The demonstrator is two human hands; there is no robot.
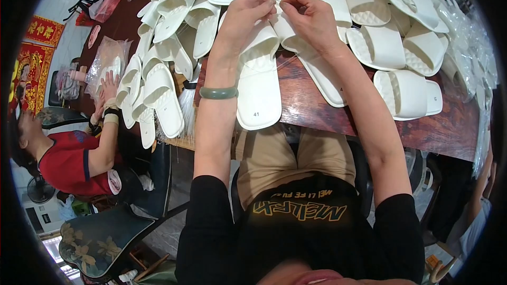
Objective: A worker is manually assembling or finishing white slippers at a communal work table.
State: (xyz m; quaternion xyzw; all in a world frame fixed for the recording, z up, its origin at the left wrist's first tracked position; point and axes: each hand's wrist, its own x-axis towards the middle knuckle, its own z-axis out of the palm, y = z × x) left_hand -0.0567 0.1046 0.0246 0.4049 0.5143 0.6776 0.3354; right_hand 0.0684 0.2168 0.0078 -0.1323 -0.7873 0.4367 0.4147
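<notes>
In the head view I am bringing both hands together at the top centre of the frame: my left hand [252,15] and right hand [312,20] are each pinching with thumb and forefinger, nearly touching, though what lies between the tips is too small to tell. The left slipper [259,95] and right slipper [326,80] of a white pair are lying below them, toes up the frame; a fine clear strand [288,63] is showing between. I am judging this a fine fingertip step, with the next move calling for a steady, precise pinch. The dark reddish tabletop [449,136] is carrying slipper heaps at upper left [177,16] and upper right [369,5], with clear plastic [469,47] spilling down the right edge. At left, a co-worker in a red top [66,161] is resting their hands near a clear bag [108,60]; a patterned chair [100,237] is standing at lower left, and red-and-gold hangings [45,29] are brightening the wall.
</notes>
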